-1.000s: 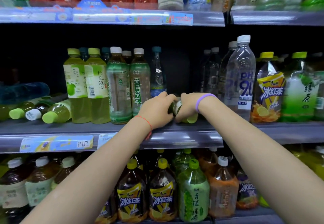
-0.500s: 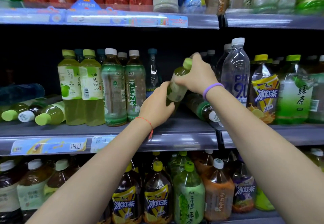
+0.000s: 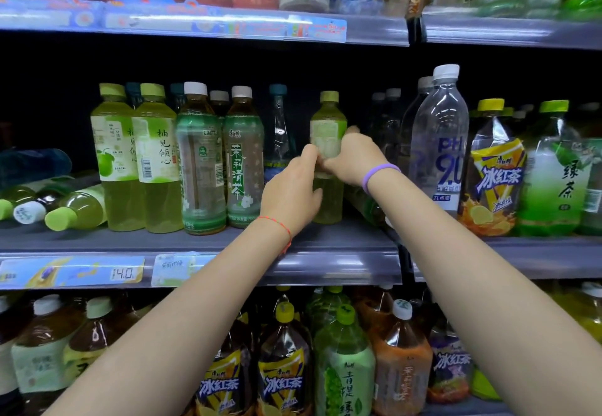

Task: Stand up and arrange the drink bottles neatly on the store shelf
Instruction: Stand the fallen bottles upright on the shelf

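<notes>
The grey middle shelf (image 3: 325, 243) holds many bottles. Tall green tea bottles (image 3: 156, 161) stand in a row. Three bottles (image 3: 49, 207) lie on their sides at the left. Clear water bottles (image 3: 439, 141) stand at the right.

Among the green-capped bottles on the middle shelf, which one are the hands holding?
The pale green bottle standing alone in the gap, between left hand and right hand. The other green-capped ones stand or lie further left, untouched.

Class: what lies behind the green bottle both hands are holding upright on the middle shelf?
Behind the green bottle, only dark shelf space shows. A toppled bottle lies low to its right, mostly covered by the right hand.
</notes>
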{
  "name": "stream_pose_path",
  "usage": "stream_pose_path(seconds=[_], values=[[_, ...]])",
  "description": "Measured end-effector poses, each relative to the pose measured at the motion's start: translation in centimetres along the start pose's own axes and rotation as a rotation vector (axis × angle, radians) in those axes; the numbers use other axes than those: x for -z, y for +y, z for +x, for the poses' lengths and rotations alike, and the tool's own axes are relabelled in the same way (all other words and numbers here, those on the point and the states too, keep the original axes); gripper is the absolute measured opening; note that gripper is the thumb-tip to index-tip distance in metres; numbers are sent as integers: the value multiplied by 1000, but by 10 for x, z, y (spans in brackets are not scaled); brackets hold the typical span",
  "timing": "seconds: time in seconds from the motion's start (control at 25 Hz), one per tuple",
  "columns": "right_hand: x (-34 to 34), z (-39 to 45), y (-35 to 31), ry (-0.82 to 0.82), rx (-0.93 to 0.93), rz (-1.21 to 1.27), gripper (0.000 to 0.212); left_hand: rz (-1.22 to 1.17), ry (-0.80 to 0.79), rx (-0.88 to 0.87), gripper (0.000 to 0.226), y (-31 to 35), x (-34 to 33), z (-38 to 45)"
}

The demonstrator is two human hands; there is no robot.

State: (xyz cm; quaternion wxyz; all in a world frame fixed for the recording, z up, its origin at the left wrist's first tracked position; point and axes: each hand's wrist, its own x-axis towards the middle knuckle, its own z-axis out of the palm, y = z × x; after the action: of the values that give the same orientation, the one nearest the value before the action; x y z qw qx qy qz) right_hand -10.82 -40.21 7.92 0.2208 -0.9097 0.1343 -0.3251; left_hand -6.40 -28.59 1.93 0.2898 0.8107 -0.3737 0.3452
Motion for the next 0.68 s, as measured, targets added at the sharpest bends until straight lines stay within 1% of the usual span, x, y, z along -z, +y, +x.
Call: stream_pose_path(seconds=[0.08,0.12,0.16,0.24,0.28,0.36,0.4,0.44,0.48,0.52,0.6,0.68], values=[[-2,-4,5,-86,24,-82,32,49,-41,23,30,1,-3,3],[-2,-6,10,-118,47,-171,22,106,-60,27,26,0,-6,3],[-2,-7,13,-132,79,-281,19,177,-72,31,25,-1,-8,2],[0,-12,18,-142,111,-506,24,298,-71,34,28,-3,-11,2],[0,-14,21,-173,77,-604,33,329,-70,40,28,-3,-11,3],[-4,-20,22,-298,-66,-709,57,343,-90,72,28,-4,-9,4],[-7,-24,20,-352,-116,-740,64,341,-110,87,28,-4,-8,4],[-12,-26,19,-380,-125,-779,67,337,-126,91,29,-3,-8,4],[-15,-29,15,-390,-99,-807,66,334,-134,88,29,-3,-6,2],[-17,-29,12,-395,-44,-812,60,319,-141,85,29,-3,-5,0],[-12,-29,4,-395,62,-680,46,258,-157,82,28,-4,-1,-4],[-2,-22,4,-410,91,-516,36,175,-204,84,31,-7,4,-6]])
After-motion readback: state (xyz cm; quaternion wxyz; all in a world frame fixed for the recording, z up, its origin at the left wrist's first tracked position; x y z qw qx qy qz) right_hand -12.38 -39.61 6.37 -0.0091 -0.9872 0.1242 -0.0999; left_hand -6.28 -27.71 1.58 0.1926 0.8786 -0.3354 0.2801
